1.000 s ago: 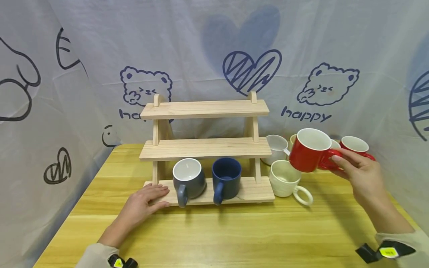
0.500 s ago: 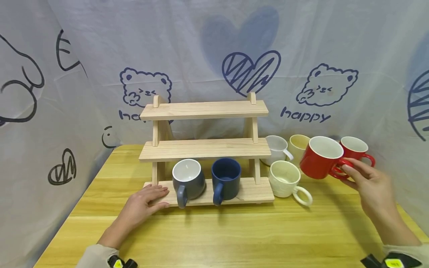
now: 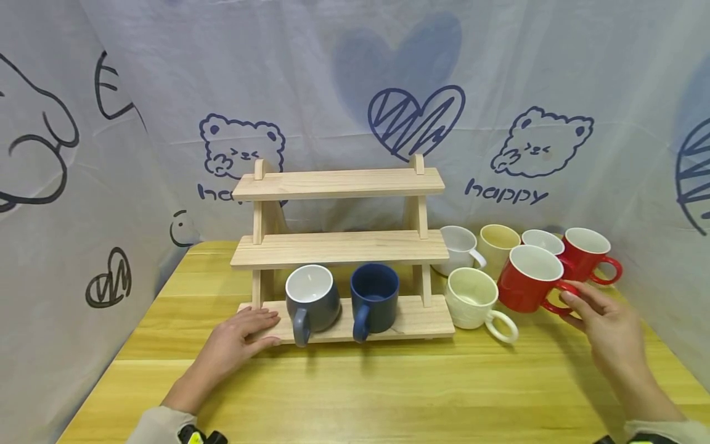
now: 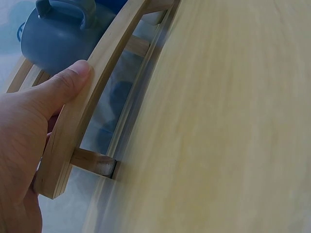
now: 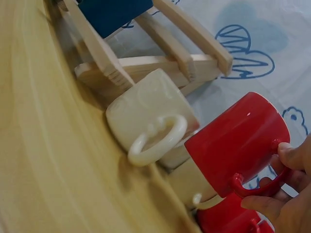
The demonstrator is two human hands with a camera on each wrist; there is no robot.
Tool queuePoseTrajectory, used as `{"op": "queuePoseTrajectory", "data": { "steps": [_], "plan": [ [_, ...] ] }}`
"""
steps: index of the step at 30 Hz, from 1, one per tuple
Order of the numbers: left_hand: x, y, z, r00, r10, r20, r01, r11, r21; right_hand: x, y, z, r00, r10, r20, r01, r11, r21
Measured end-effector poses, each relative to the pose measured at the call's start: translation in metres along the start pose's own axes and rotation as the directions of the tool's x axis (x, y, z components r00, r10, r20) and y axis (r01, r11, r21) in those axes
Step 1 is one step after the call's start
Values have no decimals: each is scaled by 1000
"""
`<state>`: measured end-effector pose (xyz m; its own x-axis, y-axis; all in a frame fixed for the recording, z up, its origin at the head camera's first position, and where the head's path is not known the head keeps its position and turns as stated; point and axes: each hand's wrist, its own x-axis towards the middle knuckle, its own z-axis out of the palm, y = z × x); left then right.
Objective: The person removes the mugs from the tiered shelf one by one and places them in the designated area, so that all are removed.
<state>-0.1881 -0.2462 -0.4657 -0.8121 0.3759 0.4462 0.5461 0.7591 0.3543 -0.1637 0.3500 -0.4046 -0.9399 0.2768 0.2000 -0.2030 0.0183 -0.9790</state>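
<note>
My right hand [image 3: 616, 333] pinches the handle of a red mug [image 3: 524, 285] with a white inside, upright at the right. In the right wrist view, thumb and fingers close round the red mug's handle [image 5: 262, 189]. Beside it stands a cream mug [image 3: 468, 302] with a ring handle. My left hand [image 3: 233, 345] rests on the left end of the wooden rack's bottom shelf [image 3: 413, 316], fingers lying on top. Its thumb [image 4: 73, 80] lies along the shelf's front edge. A grey-blue mug [image 3: 322, 302] and a navy mug [image 3: 383, 302] stand on that shelf, handles forward.
The rack's middle shelf [image 3: 338, 248] and top shelf [image 3: 338, 182] rise behind. Right of the rack stand a white mug [image 3: 457, 253], a yellow mug [image 3: 493, 250], a white-lined mug [image 3: 543, 240] and another red mug [image 3: 579, 259]. A printed curtain [image 3: 333, 61] hangs behind the table.
My right hand has brought the red mug down, first to the right and then slightly back left, uncovering the mugs behind. My left hand stays on the shelf.
</note>
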Motion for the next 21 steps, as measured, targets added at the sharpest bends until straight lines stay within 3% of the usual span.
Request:
{"op": "queuePoseTrajectory", "data": {
  "steps": [4, 10, 21],
  "plan": [
    [0, 0, 0, 1000, 11, -9, -11, 1000, 7, -3, 10, -2, 999, 48, -8, -48, 999, -5],
    [1, 0, 0, 1000, 2, 1, -2, 1000, 1, -4, 23, -4, 995, 88, -53, -93, 991, -97],
    [0, -2, 2, 1000, 12, -10, -12, 1000, 13, -5, 40, -1, 992, 112, -54, -112, 994, 5]
  ]
}}
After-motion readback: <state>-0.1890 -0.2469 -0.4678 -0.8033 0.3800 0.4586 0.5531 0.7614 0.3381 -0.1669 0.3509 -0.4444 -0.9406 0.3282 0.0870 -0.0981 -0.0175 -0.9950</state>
